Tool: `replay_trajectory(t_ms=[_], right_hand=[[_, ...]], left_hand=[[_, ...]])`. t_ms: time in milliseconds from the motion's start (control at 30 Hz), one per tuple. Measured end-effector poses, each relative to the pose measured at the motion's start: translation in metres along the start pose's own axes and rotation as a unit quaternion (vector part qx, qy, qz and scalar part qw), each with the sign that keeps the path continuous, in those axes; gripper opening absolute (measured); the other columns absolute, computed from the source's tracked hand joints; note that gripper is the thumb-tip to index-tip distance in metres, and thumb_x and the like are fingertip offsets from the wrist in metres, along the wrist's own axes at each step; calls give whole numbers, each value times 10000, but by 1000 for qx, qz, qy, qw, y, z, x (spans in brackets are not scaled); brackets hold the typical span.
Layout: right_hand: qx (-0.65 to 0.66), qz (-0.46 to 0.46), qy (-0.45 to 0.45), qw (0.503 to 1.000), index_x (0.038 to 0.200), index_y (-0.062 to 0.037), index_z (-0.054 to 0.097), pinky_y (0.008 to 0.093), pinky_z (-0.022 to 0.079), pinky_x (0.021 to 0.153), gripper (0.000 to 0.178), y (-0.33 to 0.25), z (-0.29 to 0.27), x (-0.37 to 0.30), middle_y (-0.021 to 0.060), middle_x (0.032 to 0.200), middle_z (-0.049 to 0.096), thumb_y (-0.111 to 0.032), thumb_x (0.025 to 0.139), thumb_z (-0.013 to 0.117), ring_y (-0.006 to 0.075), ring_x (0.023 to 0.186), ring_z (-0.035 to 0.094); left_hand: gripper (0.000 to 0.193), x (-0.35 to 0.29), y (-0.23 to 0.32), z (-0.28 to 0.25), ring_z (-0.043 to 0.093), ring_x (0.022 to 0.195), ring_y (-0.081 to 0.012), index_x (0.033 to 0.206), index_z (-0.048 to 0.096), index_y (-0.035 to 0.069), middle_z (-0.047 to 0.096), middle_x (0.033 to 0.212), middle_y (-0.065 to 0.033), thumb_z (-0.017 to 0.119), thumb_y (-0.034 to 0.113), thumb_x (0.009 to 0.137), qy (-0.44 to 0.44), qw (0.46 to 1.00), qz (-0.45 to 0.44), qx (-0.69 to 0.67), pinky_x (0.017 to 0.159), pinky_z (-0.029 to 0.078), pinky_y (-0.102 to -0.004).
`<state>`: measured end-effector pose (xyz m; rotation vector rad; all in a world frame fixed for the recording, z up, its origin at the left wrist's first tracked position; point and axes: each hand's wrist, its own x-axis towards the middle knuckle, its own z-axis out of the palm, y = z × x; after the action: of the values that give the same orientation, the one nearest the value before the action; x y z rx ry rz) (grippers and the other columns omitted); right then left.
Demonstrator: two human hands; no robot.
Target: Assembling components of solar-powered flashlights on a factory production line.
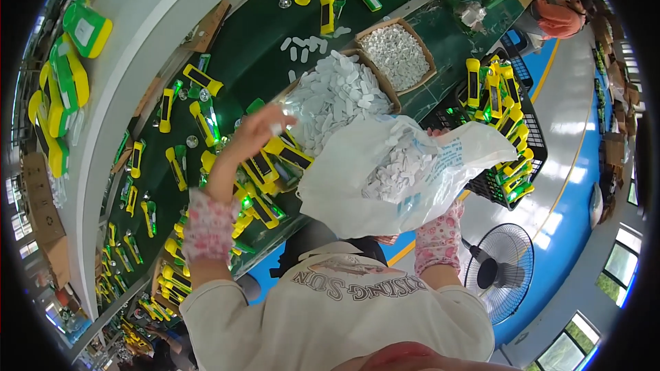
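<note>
My left hand (256, 132) is raised beside a heap of flat white oval plastic pieces (344, 93), fingers curled together. A small white bit shows at those fingers; I cannot tell whether it is a loose piece or a finger wrap. In front of me a white plastic bag (333, 182) gapes, with many small white pieces (402, 168) inside. My right hand (436, 133) grips the bag's far rim; only some fingertips show past the plastic, the rest being hidden behind it. Yellow-and-green flashlights (260, 167) lie just below my left hand.
A cardboard box (421, 42) of tiny white parts adjoins the heap on the green bench (254, 34). At right stand a black crate (540, 141) stacked with flashlights and a floor fan (500, 273). A pale curved rail (110, 69) runs along the left. Another person (560, 10) sits far right.
</note>
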<state>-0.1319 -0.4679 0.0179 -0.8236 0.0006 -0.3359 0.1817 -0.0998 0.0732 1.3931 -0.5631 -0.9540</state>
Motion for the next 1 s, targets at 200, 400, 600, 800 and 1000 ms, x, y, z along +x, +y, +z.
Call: replay_trajectory(t_ms=[200,400,600,800,1000], right_hand=[[86,-78,3,993,1147,-48,612,456,392,1020,296,5,-47,-42,86,1071,559,-239,920,608,261,1029,535],[130,-178,32,975,1146,-50,613,459,385,1027,295,53,-103,26,85,1071,555,-243,923,604,261,1032,529],[112,-174,1,978,1232,-110,594,467,318,1095,317,68,-137,17,72,1050,515,-276,975,509,245,1007,484],[97,-144,17,985,1286,-80,557,446,320,1111,368,68,-142,4,78,1130,538,-284,986,498,256,1058,503],[58,-67,74,993,1302,-66,539,434,321,1113,385,51,-132,-13,81,1160,536,-289,991,493,258,1077,504]], left_hand=[[994,157,-67,-137,134,1472,-393,1459,278,-48,155,1574,-246,746,495,769,52,654,42,753,1162,164,-564],[1011,246,-125,-124,178,1447,-425,1436,281,9,176,1555,-252,841,385,683,73,729,130,668,1151,188,-592],[667,274,-142,-92,382,1300,-370,1239,509,64,430,1348,-144,791,219,656,79,718,164,671,1091,294,-520],[457,305,-98,-62,492,1146,-312,1160,558,42,519,1264,-112,669,74,718,18,694,308,651,948,397,-451],[358,369,-106,-43,431,1286,-277,1183,581,6,456,1431,-157,561,150,856,-4,563,280,777,1028,367,-473]])
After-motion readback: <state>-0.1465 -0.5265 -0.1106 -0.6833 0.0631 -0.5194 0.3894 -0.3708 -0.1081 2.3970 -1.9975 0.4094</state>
